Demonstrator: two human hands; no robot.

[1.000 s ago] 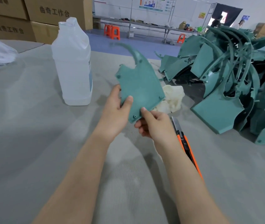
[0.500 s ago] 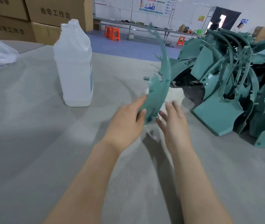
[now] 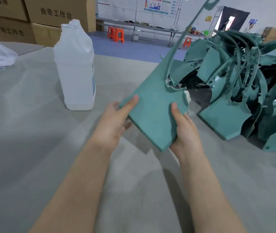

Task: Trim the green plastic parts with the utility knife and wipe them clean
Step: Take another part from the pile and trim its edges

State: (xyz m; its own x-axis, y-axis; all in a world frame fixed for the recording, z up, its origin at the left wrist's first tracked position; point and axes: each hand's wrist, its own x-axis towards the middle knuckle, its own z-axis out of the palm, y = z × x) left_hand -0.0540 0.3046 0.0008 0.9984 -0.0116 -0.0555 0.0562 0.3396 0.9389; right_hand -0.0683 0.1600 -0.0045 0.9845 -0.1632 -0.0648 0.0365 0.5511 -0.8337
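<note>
A part (image 3: pixel 152 105) is held tilted above the surface (image 3: pixel 32 132), between both hands. Its left edge is clamped in the grip of the left hand (image 3: pixel 112 121), thumb on top; its near right edge is clamped by the right hand (image 3: pixel 186 130). Bare surface is seen below; a bottle (image 3: pixel 76 68) stands left, a pile (image 3: pixel 234 89) right.

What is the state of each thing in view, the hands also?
green part: held up, tilted, in both hands
left hand: grips its left edge
right hand: grips its right edge
bottle: upright on the table
pile of green parts: heaped on the table
</note>
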